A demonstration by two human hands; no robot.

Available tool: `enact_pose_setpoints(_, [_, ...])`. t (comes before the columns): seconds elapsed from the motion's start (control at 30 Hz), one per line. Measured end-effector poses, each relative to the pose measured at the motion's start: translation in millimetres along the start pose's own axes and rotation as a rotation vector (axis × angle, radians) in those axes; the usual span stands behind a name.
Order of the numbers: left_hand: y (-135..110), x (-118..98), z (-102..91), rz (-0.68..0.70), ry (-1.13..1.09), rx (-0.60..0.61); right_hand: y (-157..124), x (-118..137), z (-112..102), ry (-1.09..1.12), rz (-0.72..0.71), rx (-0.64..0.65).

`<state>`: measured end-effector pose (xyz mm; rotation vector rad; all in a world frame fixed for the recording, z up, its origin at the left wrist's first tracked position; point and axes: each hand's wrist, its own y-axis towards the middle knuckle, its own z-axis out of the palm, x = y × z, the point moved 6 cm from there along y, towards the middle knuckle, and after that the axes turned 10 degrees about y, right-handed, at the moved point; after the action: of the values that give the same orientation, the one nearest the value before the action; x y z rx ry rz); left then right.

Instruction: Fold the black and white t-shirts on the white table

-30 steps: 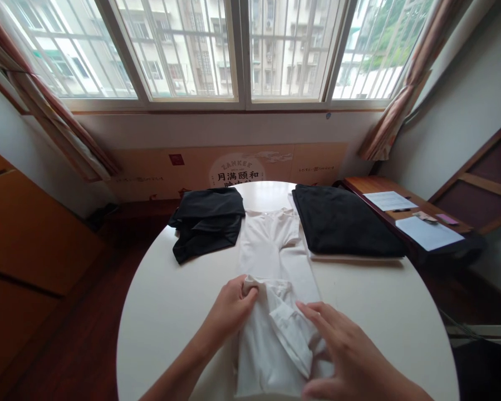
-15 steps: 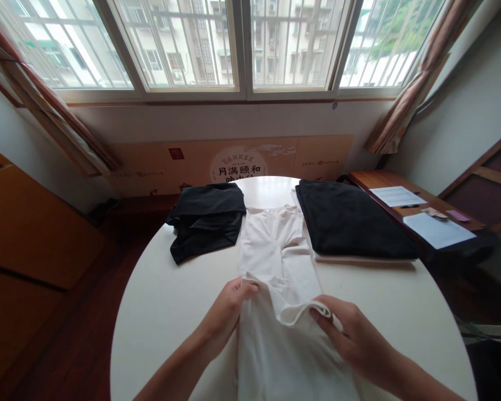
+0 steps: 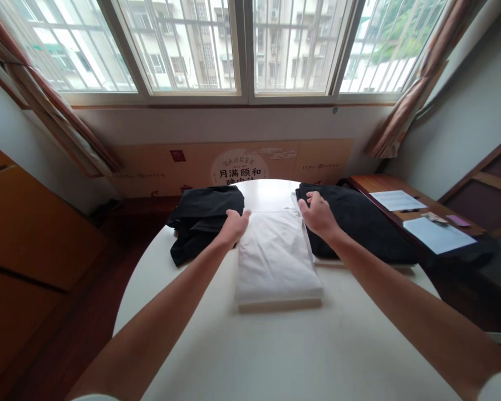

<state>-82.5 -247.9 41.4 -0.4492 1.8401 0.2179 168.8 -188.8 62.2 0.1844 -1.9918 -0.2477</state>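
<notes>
We are reaching both arms across the round desk [image 3: 183, 334] to the folded white garment [image 3: 275, 262], which is lying mid-desk between a crumpled black garment [image 3: 200, 220] on the left and a flat black cloth [image 3: 359, 225] on the right. Our left hand [image 3: 232, 225] is resting open on its far left corner. Our right hand [image 3: 317, 214] is spreading open, fingers loosely curled, at its far right corner.

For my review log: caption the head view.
Left hand, right hand at far edge of folded white garment on table.
</notes>
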Motion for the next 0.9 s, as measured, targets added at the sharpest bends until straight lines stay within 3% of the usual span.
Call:
enact_pose_setpoints(0.07, [-31.3,4.4,-5.2,0.258,0.301,-0.060,-41.8,7.7,9.8,-0.133,-0.253,0.085])
enact_pose_setpoints(0.13, [-78.8,14.2,2.5,0.628,0.690,0.009,-99.2,9.4,27.7,-0.295,-0.516,0.279])
enact_pose_setpoints(0.17, [-102.5,25.3,8.5,0.769,0.814,0.091,-125.0,3.6,36.0,-0.370,-0.559,0.372])
enact_pose_setpoints(0.23, [-138.6,51.5,15.5,0.925,1.003,0.203,-162.6,-11.5,47.7,-0.483,-0.565,0.501])
enact_pose_setpoints(0.33, [-166.5,79.3,16.4,0.969,1.191,0.221,-185.9,-27.5,51.7,-0.569,-0.520,0.583])
enact_pose_setpoints(0.43, [-192.4,89.9,12.1,0.988,1.263,0.199,-202.2,-30.5,41.9,-0.610,-0.542,0.590])
enact_pose_setpoints(0.57, [-245.8,93.2,0.7,1.068,1.281,0.205,-255.1,-31.5,16.0,-0.631,-0.706,0.552])
enact_pose_setpoints(0.67, [-274.8,81.0,-6.6,1.057,1.260,0.295,-288.9,-26.4,-7.4,-0.594,-0.793,0.470])
enact_pose_setpoints(0.77, [-274.2,50.1,-3.9,1.029,1.153,0.357,-278.4,-11.5,-16.9,-0.573,-0.687,0.423])
enact_pose_setpoints(0.83, [-255.9,33.9,5.4,1.059,1.110,0.356,-252.1,-0.3,-7.3,-0.572,-0.616,0.436])
enact_pose_setpoints(0.9, [-224.2,35.1,15.3,1.029,1.125,0.369,-222.0,2.6,12.7,-0.579,-0.558,0.491])
